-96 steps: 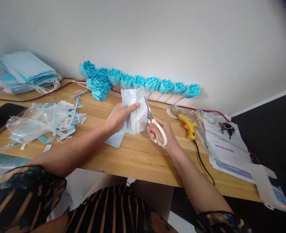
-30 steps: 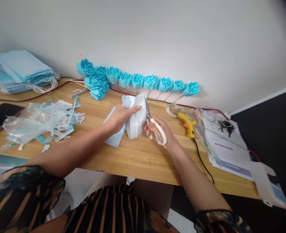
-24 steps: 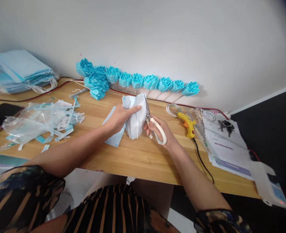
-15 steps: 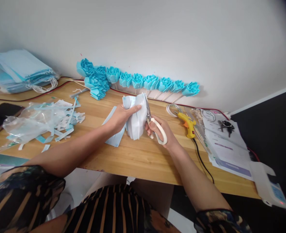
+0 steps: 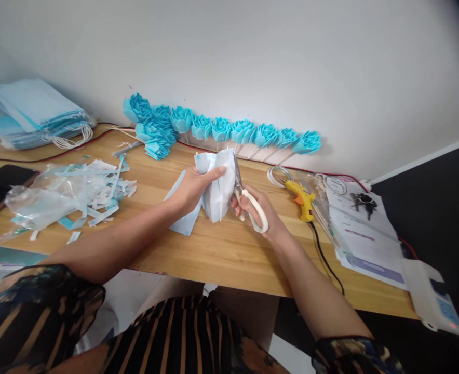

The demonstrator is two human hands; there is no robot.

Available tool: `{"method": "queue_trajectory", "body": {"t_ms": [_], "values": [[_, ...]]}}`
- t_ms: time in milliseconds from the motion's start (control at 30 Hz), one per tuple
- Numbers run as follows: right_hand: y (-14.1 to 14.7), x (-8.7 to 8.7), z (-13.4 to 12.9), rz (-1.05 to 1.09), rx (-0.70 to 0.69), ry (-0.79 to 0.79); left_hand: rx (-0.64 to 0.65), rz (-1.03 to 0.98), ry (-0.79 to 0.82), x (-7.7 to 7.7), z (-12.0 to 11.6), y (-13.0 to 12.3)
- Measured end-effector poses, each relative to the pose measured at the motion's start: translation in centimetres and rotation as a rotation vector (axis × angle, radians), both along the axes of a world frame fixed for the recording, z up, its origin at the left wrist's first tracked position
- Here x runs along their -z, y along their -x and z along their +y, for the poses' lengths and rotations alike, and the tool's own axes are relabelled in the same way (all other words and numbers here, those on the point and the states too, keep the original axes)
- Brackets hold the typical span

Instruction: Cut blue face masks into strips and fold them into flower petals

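Note:
My left hand (image 5: 198, 188) pinches a pale blue and white face mask (image 5: 218, 200), thumb across its front. In my right hand (image 5: 262, 210) are white-handled scissors (image 5: 257, 210), with their blades pointing up along the mask's right edge. How far the blades are apart is hard to see. Under my left hand, another flat light-blue mask piece (image 5: 186, 222) lies on the wooden table (image 5: 217, 259). Behind both hands stands a row of blue flowers (image 5: 242, 132) on thin sticks, leaning against the wall.
A stack of masks (image 5: 38, 111) sits at the back left. Nearer are a clear plastic bag (image 5: 42, 200), cut scraps (image 5: 107, 200) and a phone (image 5: 5, 182). On the right are a yellow glue gun (image 5: 300, 200) with its cord, papers (image 5: 364, 236), keys (image 5: 364, 201) and a power strip (image 5: 434, 296).
The mask has shifted very slightly left and up in my left hand. Both hands keep nearly the same place, and the scissors stay at the mask's edge.

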State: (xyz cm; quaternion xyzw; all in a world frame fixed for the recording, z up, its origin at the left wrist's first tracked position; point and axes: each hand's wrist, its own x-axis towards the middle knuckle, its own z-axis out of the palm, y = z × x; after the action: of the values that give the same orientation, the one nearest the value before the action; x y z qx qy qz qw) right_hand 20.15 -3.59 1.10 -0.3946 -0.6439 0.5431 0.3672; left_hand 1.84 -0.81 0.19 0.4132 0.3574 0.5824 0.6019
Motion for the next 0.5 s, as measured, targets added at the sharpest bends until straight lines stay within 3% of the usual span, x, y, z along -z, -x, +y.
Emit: {"method": "queue_trajectory", "body": {"t_ms": [267,500], "values": [[-0.02,0.29,0.12,-0.012,-0.010,-0.012,-0.006,-0.031,-0.022,-0.06,-0.04,0.06],[-0.02,0.37,0.13,0.000,0.004,-0.005,-0.006,0.070,0.035,0.11,-0.23,-0.03]]}}
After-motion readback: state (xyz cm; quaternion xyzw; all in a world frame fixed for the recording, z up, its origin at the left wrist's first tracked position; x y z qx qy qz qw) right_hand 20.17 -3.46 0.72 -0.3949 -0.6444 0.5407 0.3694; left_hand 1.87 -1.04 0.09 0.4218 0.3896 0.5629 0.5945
